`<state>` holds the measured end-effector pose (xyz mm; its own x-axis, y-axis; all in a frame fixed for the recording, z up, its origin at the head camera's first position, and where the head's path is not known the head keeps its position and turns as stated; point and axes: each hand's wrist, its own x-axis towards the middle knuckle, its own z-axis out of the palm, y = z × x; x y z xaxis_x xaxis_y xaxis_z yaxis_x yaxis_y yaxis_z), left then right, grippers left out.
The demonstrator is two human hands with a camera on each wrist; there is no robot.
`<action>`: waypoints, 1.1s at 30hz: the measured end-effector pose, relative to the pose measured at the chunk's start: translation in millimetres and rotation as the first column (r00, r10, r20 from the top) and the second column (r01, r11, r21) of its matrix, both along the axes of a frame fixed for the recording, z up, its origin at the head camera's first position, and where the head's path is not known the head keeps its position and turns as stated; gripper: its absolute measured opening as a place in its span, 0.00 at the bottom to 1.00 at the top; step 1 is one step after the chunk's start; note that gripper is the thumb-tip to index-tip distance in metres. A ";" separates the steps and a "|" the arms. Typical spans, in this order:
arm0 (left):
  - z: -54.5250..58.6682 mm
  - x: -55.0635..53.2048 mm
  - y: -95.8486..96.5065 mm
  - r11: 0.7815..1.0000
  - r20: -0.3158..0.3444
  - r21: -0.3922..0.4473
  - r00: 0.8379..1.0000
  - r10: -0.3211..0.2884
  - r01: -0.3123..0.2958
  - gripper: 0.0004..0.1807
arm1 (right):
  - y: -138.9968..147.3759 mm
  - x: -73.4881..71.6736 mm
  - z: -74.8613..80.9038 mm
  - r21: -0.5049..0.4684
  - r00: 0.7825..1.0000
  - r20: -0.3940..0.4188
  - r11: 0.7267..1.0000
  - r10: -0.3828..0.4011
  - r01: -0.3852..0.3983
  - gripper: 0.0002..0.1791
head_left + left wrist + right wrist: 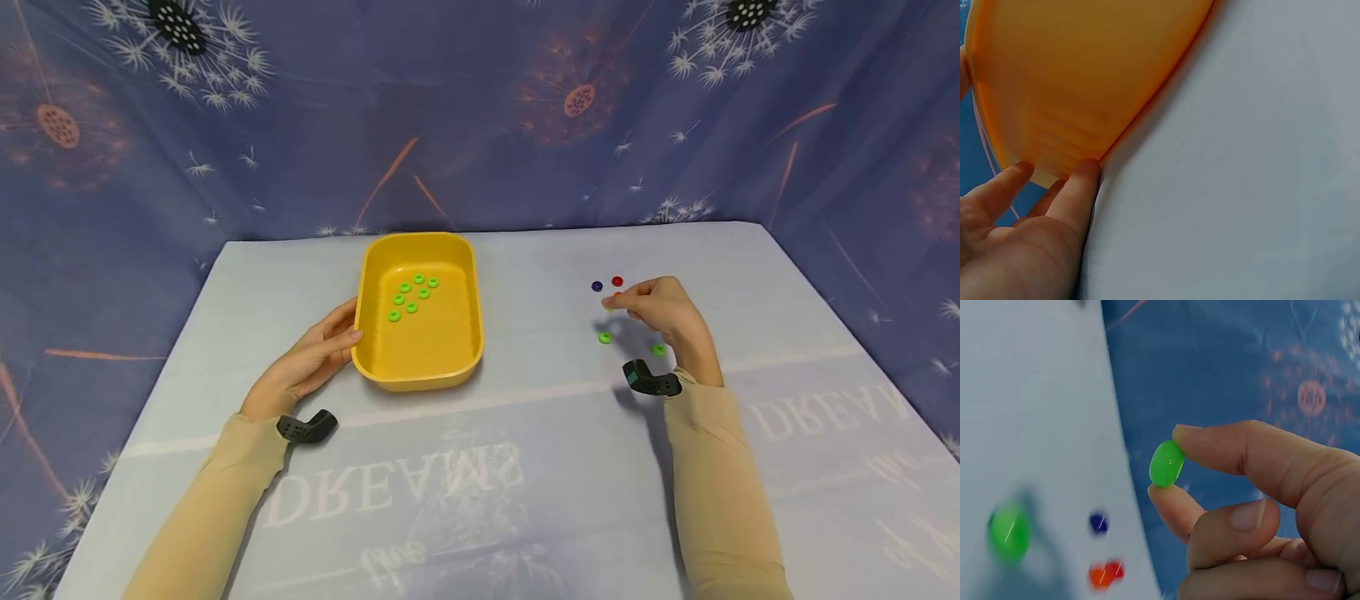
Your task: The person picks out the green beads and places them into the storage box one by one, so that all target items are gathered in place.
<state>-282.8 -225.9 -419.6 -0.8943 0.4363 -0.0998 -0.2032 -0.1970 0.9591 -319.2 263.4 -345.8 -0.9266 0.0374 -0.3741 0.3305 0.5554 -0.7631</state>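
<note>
A yellow tray (420,358) stands on the left half of the table, with several green ring-shaped beads (412,307) on its floor. My left hand (311,367) grips the tray's left side, thumb at the rim; in the left wrist view its fingertips (1088,167) touch the outer wall. Over the table to the right, my right hand (663,308) pinches one green bead (1166,464) between thumb and index finger, the other fingers curled in. Below that hand lie two loose green beads, one nearer the tray (604,337) and one by the wrist (658,350).
Beyond the right fingertips are a dark blue bead (597,286), a red bead (617,282) and an orange bead (1100,577), partly hidden in the head view. A pale printed cloth (420,542) covers the table. A patterned blue curtain (480,167) hangs behind it.
</note>
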 end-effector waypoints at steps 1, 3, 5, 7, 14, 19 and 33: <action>-0.5 -0.8 1.2 1.000 0.001 -0.002 1.000 0.000 0.000 0.40 | -5.2 -2.0 3.4 -0.002 1.000 -0.004 1.000 0.005 -0.005 0.17; -1.1 -2.4 3.2 1.000 0.001 -0.006 1.000 -0.003 0.003 0.40 | -17.0 -6.8 10.7 0.007 1.000 -0.010 1.000 0.016 -0.016 0.17; -1.6 -3.6 4.6 1.000 0.007 -0.009 1.000 -0.002 0.002 0.41 | -31.5 -12.9 17.4 0.018 0.999 -0.028 0.999 0.032 -0.031 0.19; -2.5 -4.4 4.9 1.000 0.015 -0.017 1.000 0.004 -0.004 0.41 | -48.9 -19.4 23.2 0.028 0.997 -0.045 0.998 0.058 -0.057 0.22; -4.5 -3.5 2.2 0.999 0.024 -0.030 1.000 0.012 -0.011 0.41 | -120.0 -40.1 42.3 0.093 0.975 -0.135 0.982 0.179 -0.168 0.15; -4.3 -2.5 -1.2 1.000 0.034 -0.009 0.999 0.019 -0.019 0.42 | -174.2 -49.2 62.8 0.192 0.946 -0.188 0.954 0.266 -0.230 0.15; 0.0 -2.7 -5.1 1.000 0.039 -0.008 0.999 0.010 -0.010 0.42 | -292.0 -53.2 48.4 0.498 0.833 -0.077 0.745 0.547 -0.444 0.14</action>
